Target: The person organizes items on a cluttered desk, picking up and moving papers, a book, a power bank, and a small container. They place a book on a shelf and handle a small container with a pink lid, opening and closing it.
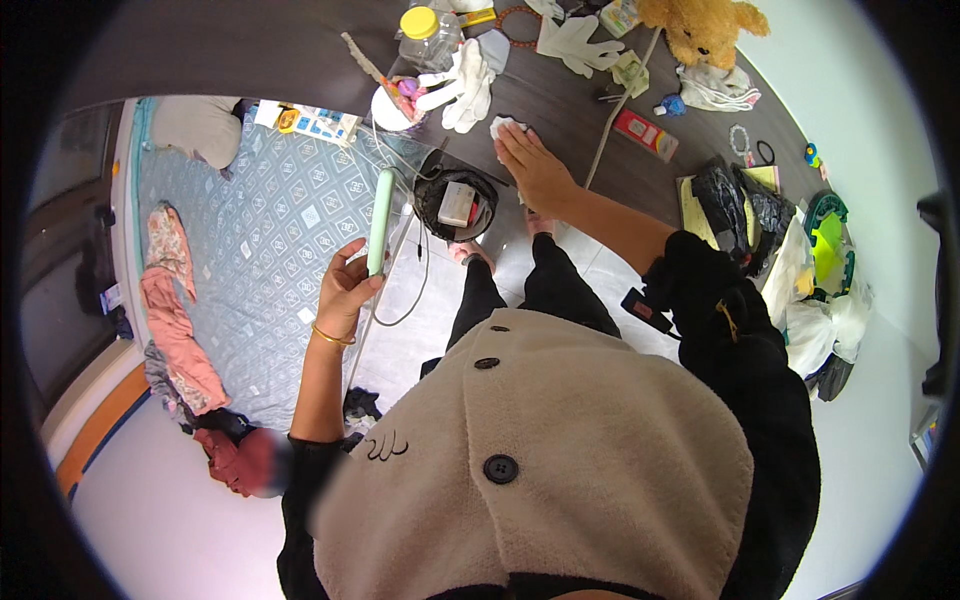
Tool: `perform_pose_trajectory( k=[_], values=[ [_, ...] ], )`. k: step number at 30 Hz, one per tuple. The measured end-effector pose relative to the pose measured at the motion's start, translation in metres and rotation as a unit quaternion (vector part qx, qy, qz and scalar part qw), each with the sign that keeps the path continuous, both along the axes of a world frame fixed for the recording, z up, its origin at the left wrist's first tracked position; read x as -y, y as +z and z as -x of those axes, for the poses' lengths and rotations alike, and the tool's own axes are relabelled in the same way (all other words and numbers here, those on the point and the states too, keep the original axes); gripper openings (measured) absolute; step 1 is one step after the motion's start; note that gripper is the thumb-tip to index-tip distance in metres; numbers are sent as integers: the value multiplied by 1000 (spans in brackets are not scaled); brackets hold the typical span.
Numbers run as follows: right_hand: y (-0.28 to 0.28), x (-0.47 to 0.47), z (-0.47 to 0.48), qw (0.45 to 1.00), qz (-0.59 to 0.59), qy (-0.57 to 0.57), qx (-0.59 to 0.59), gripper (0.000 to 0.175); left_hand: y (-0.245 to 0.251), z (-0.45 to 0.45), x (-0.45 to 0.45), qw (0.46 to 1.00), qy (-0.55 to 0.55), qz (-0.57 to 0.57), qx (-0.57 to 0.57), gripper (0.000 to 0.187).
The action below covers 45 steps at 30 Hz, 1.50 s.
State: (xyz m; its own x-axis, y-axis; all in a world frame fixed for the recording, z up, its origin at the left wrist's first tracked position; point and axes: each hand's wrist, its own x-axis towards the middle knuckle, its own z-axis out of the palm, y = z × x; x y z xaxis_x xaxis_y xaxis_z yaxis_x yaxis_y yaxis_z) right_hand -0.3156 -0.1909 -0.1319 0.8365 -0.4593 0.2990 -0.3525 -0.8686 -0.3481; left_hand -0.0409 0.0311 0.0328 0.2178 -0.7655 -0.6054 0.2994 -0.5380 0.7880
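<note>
My right hand (534, 169) lies with its fingers flat over a crumpled white tissue or cloth (507, 124) on the dark wood-grain desk (555, 105). Held up over the bed's edge, my left hand (349, 289) grips the lower end of a long, slim mint-green object (380, 225); it is seen edge-on, so its exact kind is unclear. Between my hands, below the desk edge, a black-lined waste bin (489, 217) contains a white box (456, 204). White gloves (469, 86) lie on the desk just beyond my right fingertips.
A clear jar with a yellow lid (419, 24), a red box (645, 135) and a plush toy (694, 34) stand or lie on the desk. A pale cable (619, 109) crosses it. Left is a bed (285, 217) with a power strip (322, 124); bags (817, 330) are at right.
</note>
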Motion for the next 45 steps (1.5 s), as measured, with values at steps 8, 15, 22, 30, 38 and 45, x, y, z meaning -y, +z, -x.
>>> perform_pose_trajectory(
  k=[8,15,22,30,38,45],
  values=[
    [-17,85,-25,978,86,-189,-24,53,8,-10,-13,1000,0,15,-5,72],
    [-3,-63,-27,962,-108,244,-63,48,10,-17,-21,1000,-7,21,-7,67],
    [25,46,6,964,-102,-187,156,44,7,-28,-33,1000,-13,18,-5,65],
    [-13,-79,-28,981,-182,57,32,43,8,-34,-45,1000,-1,24,-6,66],
    [26,-18,18,966,-124,-196,115,60,9,-37,-45,999,-26,25,6,70],
    [-8,-17,-4,954,-32,-295,35,57,12,-30,-39,999,-25,24,-7,64]
  ],
)
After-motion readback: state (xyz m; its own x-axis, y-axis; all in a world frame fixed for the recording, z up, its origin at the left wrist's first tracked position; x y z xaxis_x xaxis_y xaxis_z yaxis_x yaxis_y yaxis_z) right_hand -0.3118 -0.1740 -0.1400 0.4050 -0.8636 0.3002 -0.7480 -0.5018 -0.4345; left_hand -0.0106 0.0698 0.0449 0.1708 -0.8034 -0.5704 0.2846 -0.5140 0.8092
